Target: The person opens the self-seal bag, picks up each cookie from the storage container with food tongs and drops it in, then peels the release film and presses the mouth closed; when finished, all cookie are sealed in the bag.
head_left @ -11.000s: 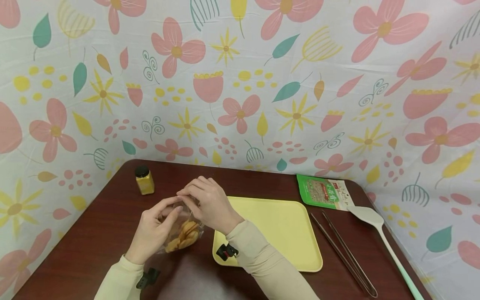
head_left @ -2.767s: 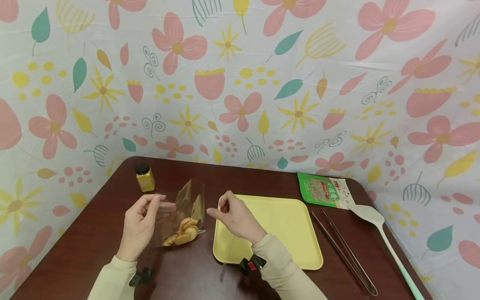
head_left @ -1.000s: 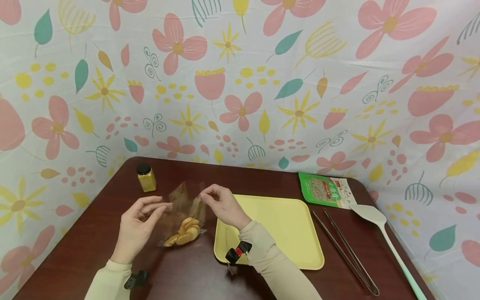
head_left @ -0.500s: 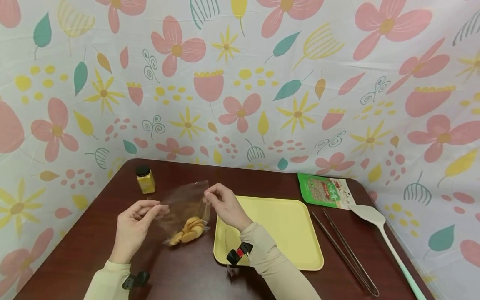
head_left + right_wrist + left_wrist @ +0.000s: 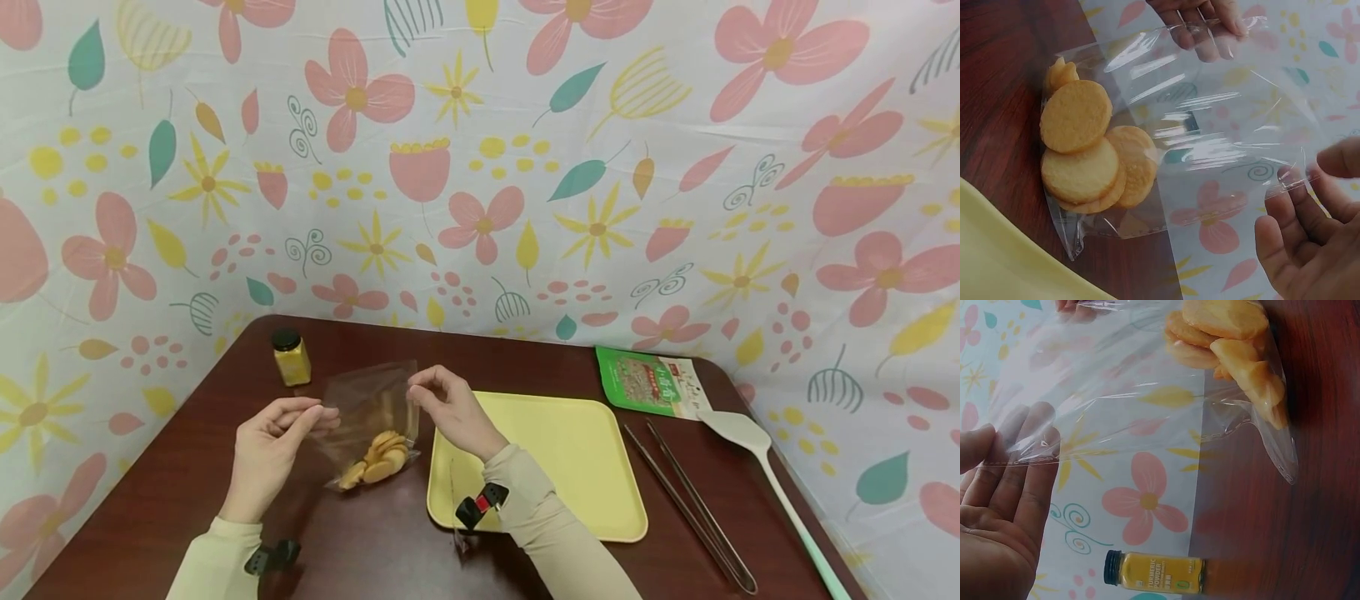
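Observation:
A clear plastic bag [image 5: 348, 408] with several round golden biscuits [image 5: 384, 457] at its bottom hangs between my two hands, just above or on the table; I cannot tell which. My left hand [image 5: 266, 454] pinches one upper side of it between thumb and fingers. At the opposite side, my right hand [image 5: 459, 417] pinches the film near the top corner. In the right wrist view the bag [image 5: 1210, 144] stretches flat between both hands, the biscuits [image 5: 1079, 175] overlapping. The left wrist view shows the left fingers [image 5: 1038, 481] behind the film.
A yellow tray [image 5: 562, 467] lies under the right forearm, with a thin clear strip [image 5: 461, 543] at its front edge. Metal tongs [image 5: 690, 508], a white spatula [image 5: 772, 467] and a green packet [image 5: 651, 383] lie to the right. A turmeric powder jar [image 5: 292, 358] stands back left.
Earlier both hands met at the bag's top; then the right hand came away to the right. It has since returned to grip the bag, which is now spread out. Little moved in the last half second.

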`<state>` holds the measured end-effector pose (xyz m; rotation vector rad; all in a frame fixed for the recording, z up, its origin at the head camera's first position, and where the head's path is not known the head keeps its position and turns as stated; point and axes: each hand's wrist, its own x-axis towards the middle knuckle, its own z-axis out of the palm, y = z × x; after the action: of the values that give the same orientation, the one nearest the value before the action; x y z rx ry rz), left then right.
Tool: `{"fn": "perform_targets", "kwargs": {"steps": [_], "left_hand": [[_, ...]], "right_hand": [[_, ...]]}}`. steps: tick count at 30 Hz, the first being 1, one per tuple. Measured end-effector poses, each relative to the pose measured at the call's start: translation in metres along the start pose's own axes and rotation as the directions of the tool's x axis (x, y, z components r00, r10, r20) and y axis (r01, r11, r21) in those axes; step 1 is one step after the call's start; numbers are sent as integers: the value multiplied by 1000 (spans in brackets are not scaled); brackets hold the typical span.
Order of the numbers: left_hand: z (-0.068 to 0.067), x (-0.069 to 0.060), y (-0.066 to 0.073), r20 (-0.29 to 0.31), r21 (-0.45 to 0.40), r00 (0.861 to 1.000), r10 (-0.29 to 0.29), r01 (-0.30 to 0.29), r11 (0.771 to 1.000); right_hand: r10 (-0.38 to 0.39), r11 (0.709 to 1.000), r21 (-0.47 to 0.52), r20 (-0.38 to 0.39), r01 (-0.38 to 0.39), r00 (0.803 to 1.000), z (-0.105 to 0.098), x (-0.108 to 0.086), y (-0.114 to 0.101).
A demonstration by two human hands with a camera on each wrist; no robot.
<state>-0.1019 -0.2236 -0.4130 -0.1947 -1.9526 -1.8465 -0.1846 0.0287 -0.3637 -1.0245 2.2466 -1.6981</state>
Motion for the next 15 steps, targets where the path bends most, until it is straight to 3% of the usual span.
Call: {"fn": "perform_targets", "kwargs": {"steps": [10,15], "left_hand": [[0,2,2,22,-17,1000,-6,6,1000],[0,3,2,17,-31,1000,-9,9,999]], "right_hand": [[0,999,-52,-40,-2,999,-1,0,0],[-10,1000,-26,-43,9,999,0,4,10]]}}
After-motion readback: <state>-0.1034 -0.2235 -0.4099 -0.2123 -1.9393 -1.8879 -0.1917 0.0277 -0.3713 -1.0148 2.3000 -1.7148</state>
